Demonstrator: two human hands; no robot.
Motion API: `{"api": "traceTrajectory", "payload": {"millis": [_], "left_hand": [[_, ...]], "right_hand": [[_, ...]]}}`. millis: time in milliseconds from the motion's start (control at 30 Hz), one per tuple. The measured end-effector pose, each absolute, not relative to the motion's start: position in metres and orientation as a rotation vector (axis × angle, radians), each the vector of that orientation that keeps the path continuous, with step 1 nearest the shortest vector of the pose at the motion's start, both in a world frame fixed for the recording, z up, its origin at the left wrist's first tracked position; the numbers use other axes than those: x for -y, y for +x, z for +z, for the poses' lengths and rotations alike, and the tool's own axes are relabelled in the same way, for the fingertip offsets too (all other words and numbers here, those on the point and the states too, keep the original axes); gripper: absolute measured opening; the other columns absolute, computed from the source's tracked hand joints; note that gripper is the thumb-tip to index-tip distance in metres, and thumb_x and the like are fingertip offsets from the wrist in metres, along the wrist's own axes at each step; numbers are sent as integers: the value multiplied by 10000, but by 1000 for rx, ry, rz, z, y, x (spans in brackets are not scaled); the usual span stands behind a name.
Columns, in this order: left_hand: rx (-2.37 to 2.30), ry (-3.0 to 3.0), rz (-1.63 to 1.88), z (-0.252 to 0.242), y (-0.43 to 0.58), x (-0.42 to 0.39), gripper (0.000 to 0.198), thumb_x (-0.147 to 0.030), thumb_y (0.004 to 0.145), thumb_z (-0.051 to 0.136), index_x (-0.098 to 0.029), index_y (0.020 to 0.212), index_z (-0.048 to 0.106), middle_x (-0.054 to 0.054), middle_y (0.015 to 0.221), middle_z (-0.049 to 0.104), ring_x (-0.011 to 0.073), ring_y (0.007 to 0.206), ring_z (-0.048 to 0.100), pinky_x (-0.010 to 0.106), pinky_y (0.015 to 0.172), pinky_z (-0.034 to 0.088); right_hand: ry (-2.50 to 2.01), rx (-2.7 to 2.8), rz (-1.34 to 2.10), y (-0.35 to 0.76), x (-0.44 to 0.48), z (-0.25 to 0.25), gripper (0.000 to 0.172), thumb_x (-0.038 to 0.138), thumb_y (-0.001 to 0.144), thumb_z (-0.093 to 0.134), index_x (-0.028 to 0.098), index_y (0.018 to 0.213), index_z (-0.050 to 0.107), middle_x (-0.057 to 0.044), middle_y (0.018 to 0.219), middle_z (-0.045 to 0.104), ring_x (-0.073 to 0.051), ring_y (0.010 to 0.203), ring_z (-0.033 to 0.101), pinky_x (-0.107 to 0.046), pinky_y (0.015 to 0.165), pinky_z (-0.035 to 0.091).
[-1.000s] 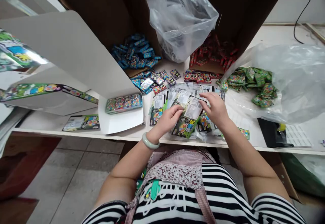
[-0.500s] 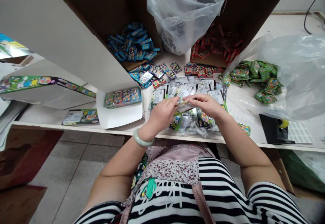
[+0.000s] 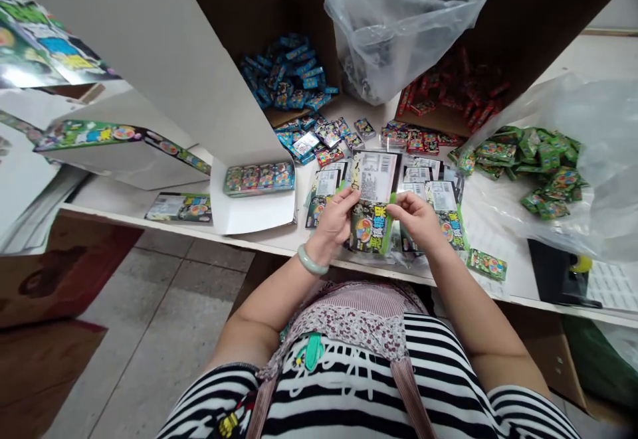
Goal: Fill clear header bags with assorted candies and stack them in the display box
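A flat printed candy pouch (image 3: 371,226) is held up between my hands, its white barcode panel at the top and green and black print below. My left hand (image 3: 335,223) grips its left edge, thumb on the front. My right hand (image 3: 416,220) pinches its right edge at mid-height. More flat candy pouches (image 3: 447,216) lie spread on the table beneath and around both hands. Just beyond them are small candy boxes (image 3: 329,135) in purple, blue and red.
Blue boxes (image 3: 289,74) and red boxes (image 3: 458,90) fill cartons at the back, a clear plastic bag (image 3: 399,34) between them. Green packets (image 3: 541,160) spill from another bag on the right. An open white display box (image 3: 254,216) holds a row of boxes at left. A tape dispenser (image 3: 563,273) stands right.
The pouch has gone from tilted between close fingers to upright, facing me. My hands have moved apart to its two side edges. The camera view has shifted left.
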State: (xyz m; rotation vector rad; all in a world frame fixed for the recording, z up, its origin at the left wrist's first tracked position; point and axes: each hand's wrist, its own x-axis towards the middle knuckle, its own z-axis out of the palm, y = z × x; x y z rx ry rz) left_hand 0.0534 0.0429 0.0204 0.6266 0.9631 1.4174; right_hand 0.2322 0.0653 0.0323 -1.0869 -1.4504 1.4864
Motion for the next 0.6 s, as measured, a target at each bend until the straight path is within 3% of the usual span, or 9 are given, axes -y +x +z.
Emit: {"api": "traceTrajectory", "payload": {"millis": [133, 233, 333, 433, 600], "left_hand": [[-911, 566, 1488, 17, 56, -42, 349, -327, 762, 820, -205, 1058, 681, 13, 969, 716, 148, 926, 687, 288, 896, 549], [-938, 776, 1447, 15, 48, -38, 544, -293, 788, 791, -280, 1293, 590, 2, 977, 675, 118, 849, 657, 251, 800, 553], [-989, 1014, 1332, 5, 46, -29, 668, -340, 812, 750, -336, 1419, 472, 16, 1032, 651, 123, 836, 639, 274, 772, 569], [-1011, 1225, 1205, -6, 49, -15, 693, -409, 865, 681, -349, 1486, 380, 51, 1122, 643, 146, 903, 656, 321, 809, 589], [-950, 1323, 1122, -4, 42, 3, 615, -414, 866, 710, -283, 1418, 473, 77, 1149, 666, 180, 1007, 675, 336, 872, 588]], "right_hand": [[-1125, 1403, 1591, 240, -57, 23, 371, 541, 719, 737, 227, 788, 554, 50, 651, 550, -103, 576, 510, -253, 548, 456], [-1097, 1521, 1744, 252, -45, 14, 373, 548, 758, 712, 226, 867, 558, 45, 676, 586, -115, 580, 554, -265, 548, 491], [-1110, 1486, 1582, 265, -40, 13, 484, 478, 759, 748, 251, 1115, 512, 13, 865, 671, -143, 747, 651, -291, 663, 551], [-1171, 1392, 1356, 273, -41, 17, 611, 412, 735, 789, 290, 1220, 437, 13, 932, 656, -141, 746, 662, -297, 660, 556], [-1163, 1512, 1324, 273, -32, 21, 423, 416, 802, 728, 261, 1158, 561, 4, 887, 643, -129, 709, 626, -284, 615, 526]]}}
